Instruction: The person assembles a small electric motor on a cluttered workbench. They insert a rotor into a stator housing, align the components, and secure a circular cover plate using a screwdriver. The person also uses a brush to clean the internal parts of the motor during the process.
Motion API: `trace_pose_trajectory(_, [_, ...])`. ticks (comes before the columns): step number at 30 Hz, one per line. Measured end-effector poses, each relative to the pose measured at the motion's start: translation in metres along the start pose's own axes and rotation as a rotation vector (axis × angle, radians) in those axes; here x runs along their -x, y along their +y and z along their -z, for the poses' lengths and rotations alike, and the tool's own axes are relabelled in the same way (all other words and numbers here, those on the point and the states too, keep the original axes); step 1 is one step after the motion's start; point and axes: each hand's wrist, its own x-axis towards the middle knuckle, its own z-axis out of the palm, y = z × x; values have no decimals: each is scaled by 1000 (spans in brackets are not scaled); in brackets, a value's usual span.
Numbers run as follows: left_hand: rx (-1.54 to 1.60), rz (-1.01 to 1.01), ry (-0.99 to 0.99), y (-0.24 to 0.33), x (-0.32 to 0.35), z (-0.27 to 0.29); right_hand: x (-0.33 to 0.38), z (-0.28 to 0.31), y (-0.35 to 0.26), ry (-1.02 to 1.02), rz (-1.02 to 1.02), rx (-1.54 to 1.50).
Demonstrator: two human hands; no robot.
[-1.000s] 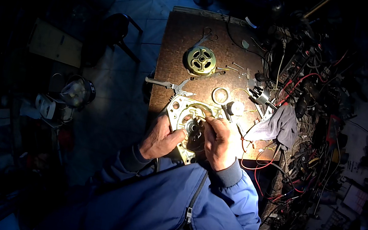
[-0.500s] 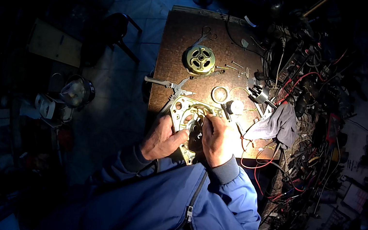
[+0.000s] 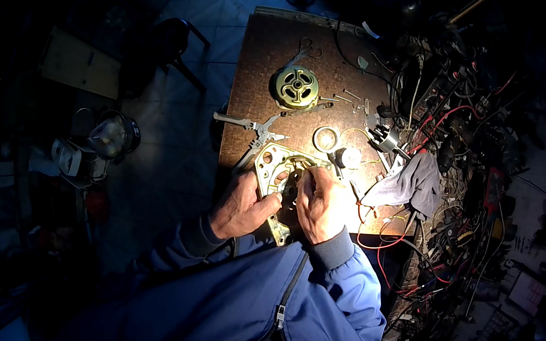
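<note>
Over the table's near edge I hold a yellowish metal housing, a flat flange with holes around a dark round opening. My left hand grips its left side, thumb on top. On the right, my right hand has its fingers bent in a pinch at the opening. Whatever lies between those fingertips is hidden. Just beyond the housing lies a pair of grey pliers. A pale metal ring and a small bright round part lie beyond my right hand.
Farther back on the brown table are a round metal cover with cut-outs, scissors and several bolts. A grey rag sits at the right, beside tangled cables. Red wires hang over the near edge.
My right hand's fingers have curled in more and shifted slightly over the opening. My left hand keeps its grip, and the housing has barely moved.
</note>
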Motion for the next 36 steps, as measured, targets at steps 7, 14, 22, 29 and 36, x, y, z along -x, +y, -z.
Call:
trace_pose_trajectory(7, [4,17,9,-1,2,-3,0,0,-6,21,-26,3])
trace_pose_trajectory(14, [-34,-52,6,7,1,-7,-1,-6,-7,41,-6,53])
trace_pose_trajectory(22, [-218,-66,3,0,-5,-7,-14,-2,0,-57,-141,71])
trace_pose_trajectory(29, [-115,10,-36,-23,-6,-3,7,20,-2,14,68,130])
trace_pose_trajectory(36, [-101,-1,-25,-20,-11,-4,20,10,17,-23,10,-19])
